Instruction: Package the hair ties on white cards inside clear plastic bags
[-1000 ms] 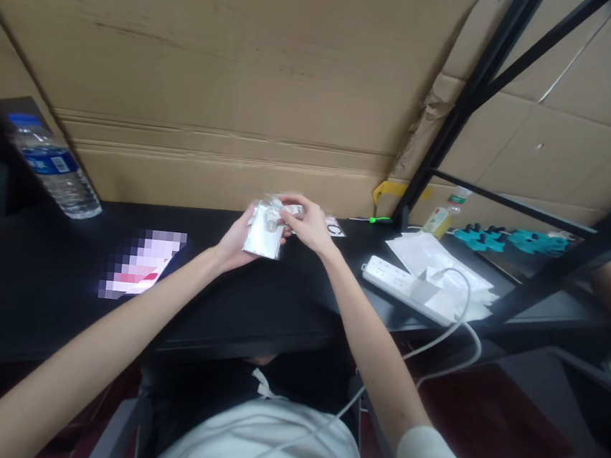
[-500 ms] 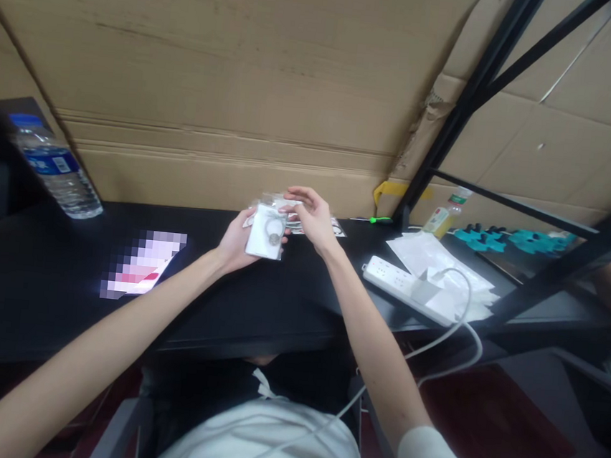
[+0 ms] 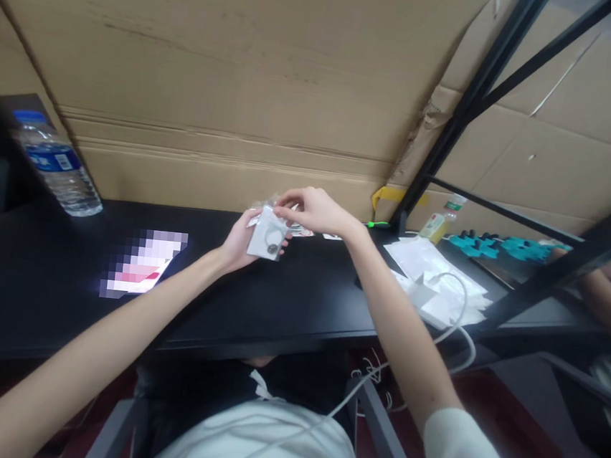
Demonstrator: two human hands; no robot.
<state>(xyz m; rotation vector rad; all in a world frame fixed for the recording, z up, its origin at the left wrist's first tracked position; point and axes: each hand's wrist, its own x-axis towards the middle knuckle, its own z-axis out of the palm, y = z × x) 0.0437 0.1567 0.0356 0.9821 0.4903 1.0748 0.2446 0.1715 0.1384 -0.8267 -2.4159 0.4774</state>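
Observation:
A small clear plastic bag [image 3: 266, 236] with a white card and a round, dark ring-like piece in it is held up over the black desk [image 3: 288, 292]. My left hand [image 3: 238, 240] is closed around its left side and back, with fingertips showing at the right edge. At the bag's top edge, my right hand [image 3: 310, 210] is closed in a pinch, thumb and forefinger on the plastic. Behind the hands lie more flat packets [image 3: 331, 236], partly hidden by my right hand and forearm.
On the left stand a water bottle [image 3: 55, 162] and a lit phone [image 3: 143, 264]. To the right are white papers [image 3: 432, 263], a white cable [image 3: 463, 302], a drink bottle [image 3: 441, 220] and teal parts [image 3: 474, 244]. Beyond the black frame, another person's arm [image 3: 609, 298] shows.
My right hand has come down onto the bag's top edge, its fingers closing into a pinch, and its forearm has swung right over the power strip. The bag is tilted slightly.

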